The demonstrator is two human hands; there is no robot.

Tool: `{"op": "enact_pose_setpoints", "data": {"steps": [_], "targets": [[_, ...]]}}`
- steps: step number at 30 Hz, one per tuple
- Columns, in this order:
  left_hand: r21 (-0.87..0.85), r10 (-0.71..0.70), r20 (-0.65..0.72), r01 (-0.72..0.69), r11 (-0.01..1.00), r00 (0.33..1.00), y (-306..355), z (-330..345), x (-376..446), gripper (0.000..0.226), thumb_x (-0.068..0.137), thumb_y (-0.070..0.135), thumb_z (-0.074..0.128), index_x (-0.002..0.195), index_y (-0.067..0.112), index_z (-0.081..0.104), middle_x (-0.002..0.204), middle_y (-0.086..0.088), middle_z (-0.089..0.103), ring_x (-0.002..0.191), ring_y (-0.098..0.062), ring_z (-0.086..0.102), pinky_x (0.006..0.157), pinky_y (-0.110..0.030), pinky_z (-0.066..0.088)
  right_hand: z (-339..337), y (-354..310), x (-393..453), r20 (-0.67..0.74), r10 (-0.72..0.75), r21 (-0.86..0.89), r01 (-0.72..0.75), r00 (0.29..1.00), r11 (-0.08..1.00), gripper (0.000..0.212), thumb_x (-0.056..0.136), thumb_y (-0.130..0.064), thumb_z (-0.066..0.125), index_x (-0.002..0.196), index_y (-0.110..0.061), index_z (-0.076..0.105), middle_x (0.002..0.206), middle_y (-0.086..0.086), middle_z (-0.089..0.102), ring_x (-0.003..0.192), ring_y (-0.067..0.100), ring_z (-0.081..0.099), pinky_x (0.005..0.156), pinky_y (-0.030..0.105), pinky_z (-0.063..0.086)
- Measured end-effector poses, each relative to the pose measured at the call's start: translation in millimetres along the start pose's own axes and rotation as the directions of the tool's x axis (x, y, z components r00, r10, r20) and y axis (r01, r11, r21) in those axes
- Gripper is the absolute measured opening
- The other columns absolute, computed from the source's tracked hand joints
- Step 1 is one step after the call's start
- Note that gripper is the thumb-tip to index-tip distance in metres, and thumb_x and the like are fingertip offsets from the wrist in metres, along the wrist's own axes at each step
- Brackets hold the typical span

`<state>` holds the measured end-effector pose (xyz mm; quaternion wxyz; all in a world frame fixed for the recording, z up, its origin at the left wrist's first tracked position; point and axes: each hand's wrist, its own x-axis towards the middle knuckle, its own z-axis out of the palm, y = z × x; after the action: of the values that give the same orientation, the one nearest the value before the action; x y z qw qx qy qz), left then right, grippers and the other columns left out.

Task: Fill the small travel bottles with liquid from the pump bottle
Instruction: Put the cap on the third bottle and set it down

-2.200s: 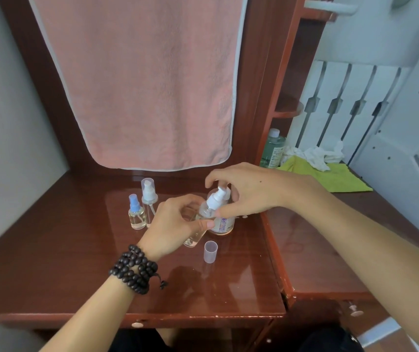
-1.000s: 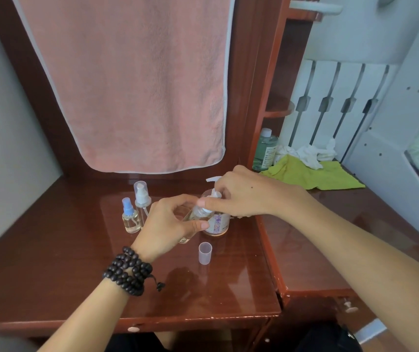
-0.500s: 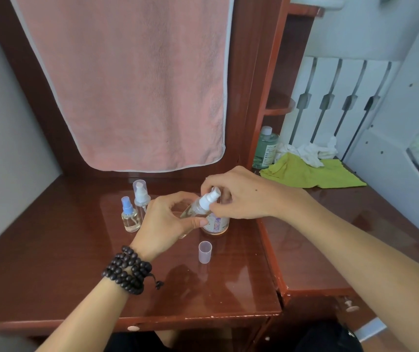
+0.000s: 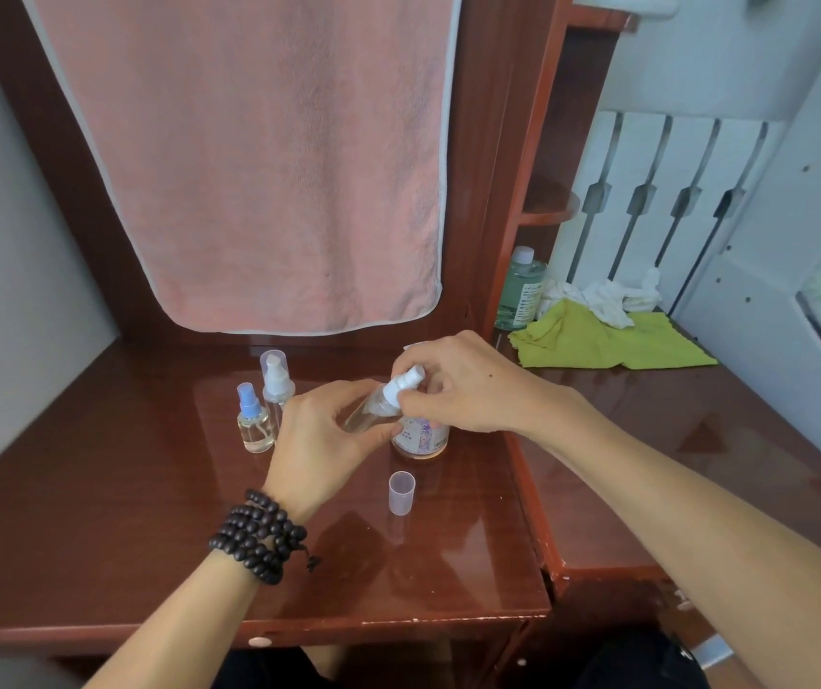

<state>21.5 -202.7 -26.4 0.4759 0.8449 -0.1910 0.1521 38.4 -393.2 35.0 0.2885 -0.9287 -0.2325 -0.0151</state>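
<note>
Left hand grips tilted travel bottle; right hand now pinches its spray head, off the pump bottle — recapping.

Left hand, right hand: fingers curled.

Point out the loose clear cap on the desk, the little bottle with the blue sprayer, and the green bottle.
Clear cap (image 4: 402,492), head view, side wall.
Blue-sprayer bottle (image 4: 255,430), head view, glass body.
Green bottle (image 4: 519,290), head view, label area.
</note>
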Motion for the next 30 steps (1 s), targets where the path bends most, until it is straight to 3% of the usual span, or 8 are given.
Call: {"op": "enact_pose_setpoints", "data": {"steps": [4, 7, 11, 15, 18, 20, 26, 30], "targets": [[-0.027, -0.152, -0.006, 0.152, 0.988, 0.988, -15, -19, -3, 0.028, 0.074, 0.031, 0.082, 0.099, 0.033, 0.070, 0.081, 0.008, 0.071, 0.080, -0.009, 0.066, 0.074, -0.021, 0.053, 4, 7, 2, 0.265, 0.160, -0.126, -0.130, 0.951, 0.983, 0.045, 0.089, -0.034, 0.070, 0.129, -0.032, 0.051, 0.096, -0.013, 0.073, 0.082, -0.003, 0.061, 0.070, 0.024, 0.048], [-0.068, -0.214, -0.016, 0.212, 0.975, 0.977, -21, -35, -6, 0.022, 0.075, 0.030, 0.081, 0.093, 0.035, 0.070, 0.077, -0.001, 0.070, 0.073, -0.015, 0.066, 0.072, -0.020, 0.052, 36, 13, -1, 0.458, 0.226, -0.364, -0.050, 0.860, 0.930, 0.052, 0.090, -0.028, 0.068, 0.138, -0.031, 0.050, 0.108, -0.005, 0.061, 0.096, 0.018, 0.059, 0.083, 0.040, 0.054], [-0.046, -0.228, -0.021, 0.227, 0.973, 0.973, -28, -42, -8, 0.024, 0.074, 0.037, 0.081, 0.095, 0.040, 0.069, 0.082, 0.000, 0.070, 0.080, -0.013, 0.066, 0.077, -0.024, 0.052, 82, 15, -4, 0.511, 0.189, -0.452, 0.075, 0.839, 0.889, 0.033, 0.091, -0.002, 0.062, 0.122, -0.012, 0.063, 0.107, 0.007, 0.053, 0.099, 0.034, 0.061, 0.081, 0.047, 0.056], [-0.060, -0.235, -0.012, 0.234, 0.970, 0.972, -27, -44, -9, 0.020, 0.076, 0.031, 0.081, 0.093, 0.033, 0.070, 0.080, -0.002, 0.072, 0.076, -0.014, 0.067, 0.071, -0.016, 0.051, 75, 14, -3, 0.408, 0.209, -0.392, -0.036, 0.889, 0.919, 0.010, 0.085, -0.013, 0.062, 0.088, -0.015, 0.053, 0.087, 0.004, 0.054, 0.080, 0.031, 0.059, 0.061, 0.036, 0.045], [-0.130, -0.248, 0.007, 0.247, 0.960, 0.969, -22, -43, -10, 0.016, 0.077, 0.020, 0.080, 0.090, 0.024, 0.071, 0.075, -0.010, 0.071, 0.070, -0.023, 0.065, 0.057, -0.008, 0.048, 44, 5, 4, 0.139, 0.223, -0.148, -0.202, 0.965, 0.968, 0.018, 0.080, -0.038, 0.064, 0.086, -0.024, 0.054, 0.085, 0.003, 0.063, 0.082, 0.027, 0.063, 0.065, 0.033, 0.050], [-0.156, -0.267, 0.020, 0.267, 0.951, 0.963, -23, -40, -11, 0.018, 0.076, 0.019, 0.081, 0.091, 0.024, 0.071, 0.076, -0.012, 0.071, 0.071, -0.025, 0.065, 0.056, -0.009, 0.048, 24, -6, 11, -0.014, 0.229, 0.066, -0.227, 0.973, 0.972, 0.013, 0.091, -0.035, 0.061, 0.102, -0.030, 0.065, 0.080, 0.003, 0.069, 0.073, 0.014, 0.064, 0.058, 0.018, 0.047], [-0.098, -0.254, 0.035, 0.256, 0.962, 0.967, -29, -32, -9, 0.023, 0.072, 0.034, 0.083, 0.092, 0.035, 0.071, 0.082, -0.002, 0.071, 0.079, -0.013, 0.066, 0.077, -0.024, 0.052, 5, -15, 19, -0.286, 0.111, 0.422, 0.021, 0.952, 0.907, 0.024, 0.098, -0.026, 0.067, 0.122, -0.028, 0.064, 0.097, -0.002, 0.073, 0.093, 0.014, 0.071, 0.088, 0.025, 0.053], [-0.112, -0.218, 0.021, 0.219, 0.969, 0.976, -18, -30, -6, 0.024, 0.072, 0.030, 0.083, 0.093, 0.032, 0.072, 0.078, 0.004, 0.071, 0.073, -0.006, 0.064, 0.070, -0.012, 0.049, 14, -19, 18, -0.242, 0.013, 0.299, 0.061, 0.970, 0.952, 0.028, 0.093, -0.020, 0.074, 0.118, -0.025, 0.063, 0.106, -0.009, 0.074, 0.096, 0.000, 0.070, 0.078, 0.006, 0.042]]}}
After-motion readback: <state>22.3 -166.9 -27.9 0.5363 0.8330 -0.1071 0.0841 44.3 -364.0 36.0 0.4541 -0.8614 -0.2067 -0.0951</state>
